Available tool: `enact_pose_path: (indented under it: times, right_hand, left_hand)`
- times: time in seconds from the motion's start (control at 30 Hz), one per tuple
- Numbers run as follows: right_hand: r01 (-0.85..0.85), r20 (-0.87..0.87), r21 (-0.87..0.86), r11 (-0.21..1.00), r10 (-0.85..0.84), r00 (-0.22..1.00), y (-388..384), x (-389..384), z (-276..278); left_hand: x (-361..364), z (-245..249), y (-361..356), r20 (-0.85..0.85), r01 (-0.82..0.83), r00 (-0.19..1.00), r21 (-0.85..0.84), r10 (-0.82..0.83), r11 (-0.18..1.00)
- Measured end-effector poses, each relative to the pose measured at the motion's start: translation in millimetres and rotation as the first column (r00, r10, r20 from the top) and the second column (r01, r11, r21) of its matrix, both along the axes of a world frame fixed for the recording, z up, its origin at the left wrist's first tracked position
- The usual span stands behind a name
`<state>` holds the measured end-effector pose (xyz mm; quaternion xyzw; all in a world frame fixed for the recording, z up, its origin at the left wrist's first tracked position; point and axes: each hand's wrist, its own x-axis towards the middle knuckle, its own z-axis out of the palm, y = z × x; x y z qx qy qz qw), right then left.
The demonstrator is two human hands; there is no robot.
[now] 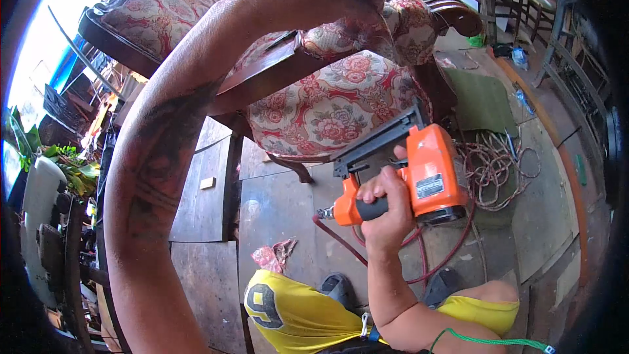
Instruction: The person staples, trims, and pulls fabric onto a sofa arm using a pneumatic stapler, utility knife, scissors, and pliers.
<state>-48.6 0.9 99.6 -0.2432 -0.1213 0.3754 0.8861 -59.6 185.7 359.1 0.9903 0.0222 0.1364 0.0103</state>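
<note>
My right hand (386, 206) is wrapped round the black grip of an orange nail gun (432, 167), held in front of the seat of a floral chair (334, 108). A red hose (337, 239) runs from the tool's rear end. My left arm arches across the left and top of the view. At its end, my left hand (367, 16) is at the chair's upholstered armrest (413, 26); its fingers are mostly hidden, so what they hold cannot be made out.
A coiled rope (501, 170) lies on the floor at the right, near a green mat (481, 101). A small wood block (208, 183) and a crumpled wrapper (274, 255) are on the floor panels. Chair frames (563, 46) stand at the upper right.
</note>
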Motion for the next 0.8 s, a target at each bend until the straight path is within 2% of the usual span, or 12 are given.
enact_pose_path:
  times: [0.07, 0.1, 0.17, 0.2, 0.27, 0.3, 0.43, 0.5, 0.63, 0.73, 0.8]
  right_hand:
    - [0.050, -0.021, -0.079, 0.996, -0.051, 0.998, -1.6, 6.1, 8.6]
    - [0.070, -0.025, -0.083, 0.994, -0.072, 0.997, -1.2, 8.8, 6.6]
    - [0.119, -0.029, -0.099, 0.988, -0.122, 0.992, 0.2, 14.1, 3.8]
    - [0.143, -0.040, -0.130, 0.981, -0.149, 0.988, -0.5, 16.8, 3.9]
    - [0.175, -0.110, -0.135, 0.975, -0.190, 0.976, -1.6, 24.8, 3.2]
    - [0.191, -0.114, -0.135, 0.972, -0.206, 0.972, -3.3, 31.4, 2.5]
    - [0.269, -0.147, -0.186, 0.945, -0.298, 0.943, -14.4, 69.6, 0.7]
    - [0.352, -0.112, -0.214, 0.911, -0.381, 0.918, -20.7, 95.7, -7.4]
    - [0.414, -0.108, -0.307, 0.857, -0.464, 0.879, -40.2, 150.8, -24.6]
    - [0.492, -0.039, -0.391, 0.777, -0.549, 0.835, -51.1, 178.1, -36.2]
    - [0.521, 0.004, -0.400, 0.753, -0.568, 0.823, -57.3, 184.4, -34.0]
  left_hand:
    - [-4.4, 1.1, 3.1, 0.050, -0.053, 0.997, 0.069, 0.050, 0.996]
    - [-5.2, 4.3, -2.9, 0.060, -0.052, 0.997, 0.068, 0.048, 0.996]
    - [-6.3, 13.2, -15.0, 0.001, -0.170, 0.985, 0.010, 0.170, 0.985]
    - [-7.4, 12.5, -9.9, 0.015, -0.170, 0.985, 0.008, 0.170, 0.985]
    - [-7.8, 5.2, 8.2, 0.041, -0.014, 0.999, -0.030, 0.016, 0.999]
    - [-6.0, 6.4, 6.6, 0.059, -0.051, 0.997, 0.076, 0.047, 0.996]
    - [-20.4, 16.7, -5.9, 0.071, -0.052, 0.996, -0.008, 0.052, 0.999]
    - [-20.3, 17.3, -11.5, 0.048, -0.239, 0.970, 0.024, 0.237, 0.971]
    - [-15.1, -10.6, 34.9, 0.165, -0.102, 0.980, -0.036, 0.106, 0.994]
    - [-13.0, -8.1, 38.6, 0.116, -0.091, 0.988, -0.118, 0.104, 0.989]
    - [-9.0, -12.3, 49.5, 0.192, 0.108, 0.977, -0.079, -0.091, 0.991]
